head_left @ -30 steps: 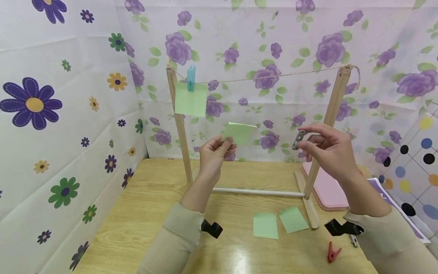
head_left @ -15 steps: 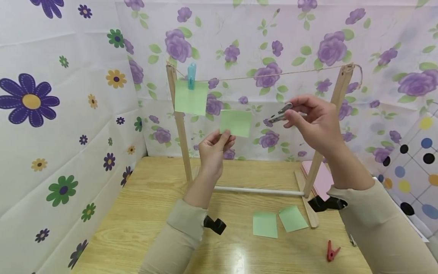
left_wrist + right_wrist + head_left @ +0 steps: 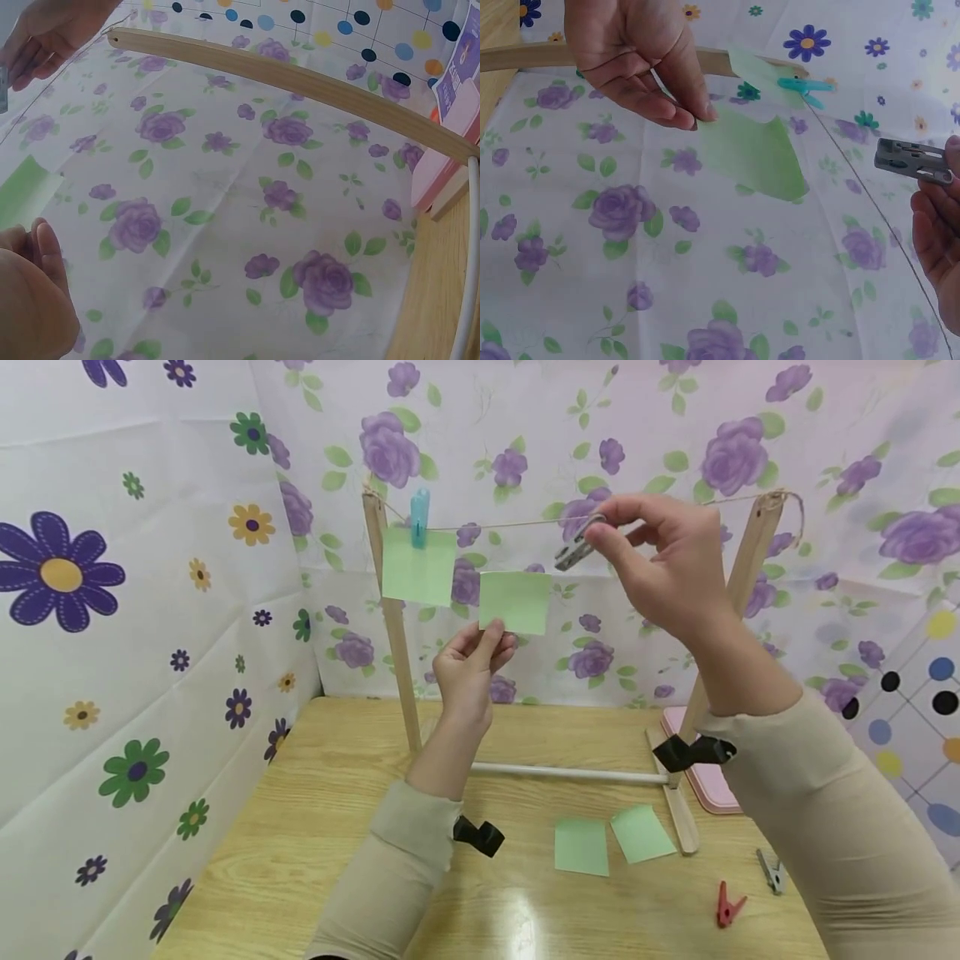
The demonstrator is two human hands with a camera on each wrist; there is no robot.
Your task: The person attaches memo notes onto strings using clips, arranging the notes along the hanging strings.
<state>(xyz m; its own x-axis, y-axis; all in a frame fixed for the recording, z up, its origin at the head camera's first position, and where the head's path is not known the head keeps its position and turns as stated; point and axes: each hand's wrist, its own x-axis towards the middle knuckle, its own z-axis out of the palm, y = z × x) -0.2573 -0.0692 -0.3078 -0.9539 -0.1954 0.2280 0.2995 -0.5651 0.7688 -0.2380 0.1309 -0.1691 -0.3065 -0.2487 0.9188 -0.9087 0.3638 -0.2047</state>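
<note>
My left hand (image 3: 467,675) pinches a light green paper note (image 3: 514,602) by its lower edge, thumb in front. The note stands upright a little below the string (image 3: 513,524), apart from it. Between thumb and fingers my right hand (image 3: 667,564) holds a grey clothespin (image 3: 573,547) near the string, right of the note. In the right wrist view the clothespin (image 3: 909,160) and the note (image 3: 754,154) are apart, on either side of the string (image 3: 870,202). A blue clothespin (image 3: 419,520) clips another green note (image 3: 417,570) to the string's left end.
Wooden posts (image 3: 397,652) hold up the string, with a white rod (image 3: 570,772) low between them. Two green notes (image 3: 581,847) lie on the table (image 3: 300,827). A red clothespin (image 3: 727,906), another grey clothespin (image 3: 772,872) and a pink case (image 3: 712,789) lie at the right.
My left hand has raised the note toward the string, and the note now faces me flat. My right hand has moved up and left with the grey clothespin, tilting it.
</note>
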